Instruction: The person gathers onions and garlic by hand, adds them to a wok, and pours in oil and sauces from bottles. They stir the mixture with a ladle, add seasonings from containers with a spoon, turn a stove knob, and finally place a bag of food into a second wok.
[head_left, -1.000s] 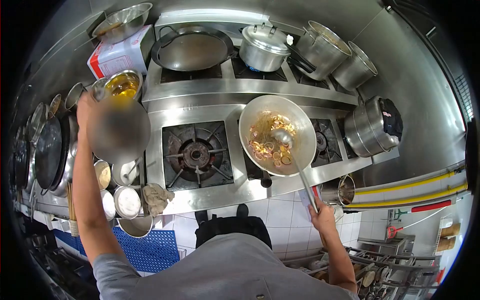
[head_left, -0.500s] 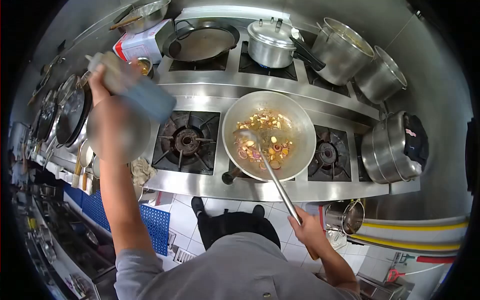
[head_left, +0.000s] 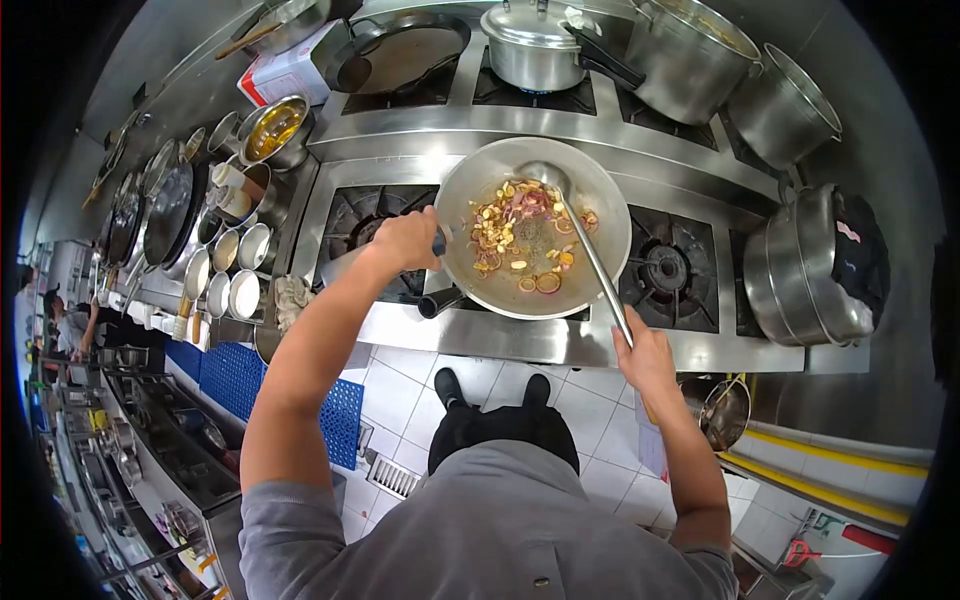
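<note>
Your right hand (head_left: 645, 355) has its fingers wrapped round the long handle of the ladle (head_left: 592, 252). The ladle's bowl lies at the far side of the wok (head_left: 468, 282), beside sliced onion (head_left: 520, 210). The wok sits on the stove's front burner. Your left hand (head_left: 405, 240) is at its left rim, fingers closed on a small dark item (head_left: 438, 240).
</note>
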